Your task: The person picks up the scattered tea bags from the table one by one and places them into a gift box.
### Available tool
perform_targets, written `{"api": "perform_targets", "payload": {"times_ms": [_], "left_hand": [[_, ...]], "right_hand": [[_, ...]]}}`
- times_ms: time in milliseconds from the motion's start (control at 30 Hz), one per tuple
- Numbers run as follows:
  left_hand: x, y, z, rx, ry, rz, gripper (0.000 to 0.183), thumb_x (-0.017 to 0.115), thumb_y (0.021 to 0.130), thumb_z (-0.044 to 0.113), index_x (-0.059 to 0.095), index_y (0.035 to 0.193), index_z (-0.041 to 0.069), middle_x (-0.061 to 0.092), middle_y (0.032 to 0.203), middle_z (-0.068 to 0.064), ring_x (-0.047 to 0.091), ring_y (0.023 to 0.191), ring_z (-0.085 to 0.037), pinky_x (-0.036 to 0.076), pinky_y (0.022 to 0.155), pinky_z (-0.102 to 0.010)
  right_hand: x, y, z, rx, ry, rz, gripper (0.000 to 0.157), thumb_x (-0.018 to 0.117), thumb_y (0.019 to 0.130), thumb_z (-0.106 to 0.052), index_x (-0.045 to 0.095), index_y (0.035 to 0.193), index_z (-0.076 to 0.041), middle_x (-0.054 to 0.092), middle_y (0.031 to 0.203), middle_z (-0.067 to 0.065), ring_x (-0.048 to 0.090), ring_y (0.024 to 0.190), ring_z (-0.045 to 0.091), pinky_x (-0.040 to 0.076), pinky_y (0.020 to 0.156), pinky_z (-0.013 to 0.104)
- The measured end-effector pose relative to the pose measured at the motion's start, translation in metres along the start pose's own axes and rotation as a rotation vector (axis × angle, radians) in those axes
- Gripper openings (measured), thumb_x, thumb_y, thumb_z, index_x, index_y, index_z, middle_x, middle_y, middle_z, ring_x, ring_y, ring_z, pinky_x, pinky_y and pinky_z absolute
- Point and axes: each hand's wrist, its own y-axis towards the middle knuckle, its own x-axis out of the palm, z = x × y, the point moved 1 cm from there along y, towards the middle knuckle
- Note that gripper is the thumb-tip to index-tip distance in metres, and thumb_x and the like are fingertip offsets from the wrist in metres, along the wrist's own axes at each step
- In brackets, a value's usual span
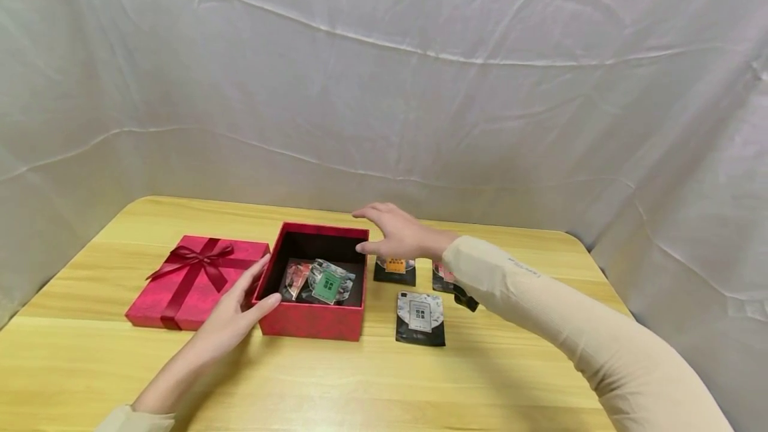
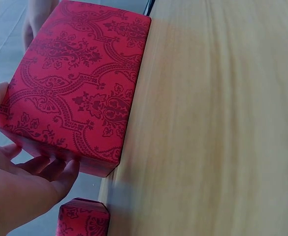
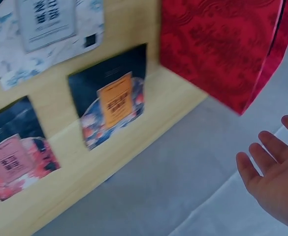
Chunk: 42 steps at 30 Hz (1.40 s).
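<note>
Square red box (image 1: 312,320) of damask-patterned card, lid off, dark inside, holding small foil packets (image 1: 324,282); standing mid-worktop (image 1: 360,385) of pale wood grain. Left hand (image 1: 231,315) flat against the box's near left corner, fingers (image 2: 50,169) straight, gripping nothing. Right hand (image 1: 399,232) spread open over the far right rim, empty. Ribboned lid (image 1: 195,279) to the left. Three packets (image 1: 420,317) to the right; label writing too small to read.

A ribboned red lid (image 1: 197,279) lies on the wooden bench (image 1: 90,365); creased white cloth (image 1: 420,85) hangs behind.
</note>
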Motion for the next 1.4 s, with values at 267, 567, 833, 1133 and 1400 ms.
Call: {"api": "perform_targets", "payload": {"times_ms": [267,567,833,1133,1400], "left_hand": [[0.000,0.000,0.000,0.002,-0.004,0.002,0.071,0.059,0.097,0.026,0.021,0.155,0.010,0.024,0.153,-0.025,0.023,0.138,-0.046,0.023,0.104,-0.066],[-0.001,-0.001,0.001,-0.006,0.021,0.000,0.072,0.059,0.097,0.026,0.020,0.155,0.010,0.022,0.154,-0.025,0.020,0.139,-0.045,0.024,0.104,-0.065],[-0.001,-0.001,0.000,-0.007,0.014,0.004,0.072,0.060,0.097,0.023,0.020,0.155,0.009,0.023,0.154,-0.025,0.023,0.138,-0.045,0.025,0.104,-0.065],[-0.001,-0.001,0.001,-0.018,0.007,-0.002,0.072,0.060,0.097,0.024,0.020,0.155,0.010,0.022,0.154,-0.024,0.020,0.139,-0.045,0.024,0.105,-0.065],[-0.002,-0.001,0.001,-0.023,0.018,-0.003,0.072,0.060,0.097,0.024,0.020,0.155,0.010,0.022,0.154,-0.025,0.020,0.139,-0.046,0.024,0.104,-0.066]], "right_hand": [[0.015,-0.017,0.047,0.067,0.117,0.063,0.063,0.064,0.094,-0.032,0.038,0.148,-0.010,0.036,0.150,0.011,0.030,0.138,0.030,0.027,0.110,0.051],[0.046,-0.040,0.100,0.147,0.319,0.152,0.062,0.066,0.093,-0.024,0.040,0.146,-0.006,0.041,0.146,0.015,0.053,0.111,0.043,0.044,0.096,0.052],[0.063,-0.054,0.137,0.312,0.567,0.173,0.063,0.067,0.093,-0.024,0.039,0.146,-0.007,0.063,0.105,0.023,0.059,0.063,0.025,0.048,0.052,0.038],[0.065,-0.071,0.163,0.245,0.541,0.206,0.068,0.071,0.088,-0.016,0.037,0.144,0.005,0.039,0.145,0.024,0.041,0.129,0.044,0.042,0.100,0.050],[0.070,-0.088,0.184,0.289,0.536,0.185,0.078,0.077,0.082,-0.019,0.036,0.144,0.007,0.044,0.139,0.026,0.044,0.125,0.041,0.034,0.105,0.054]]}}
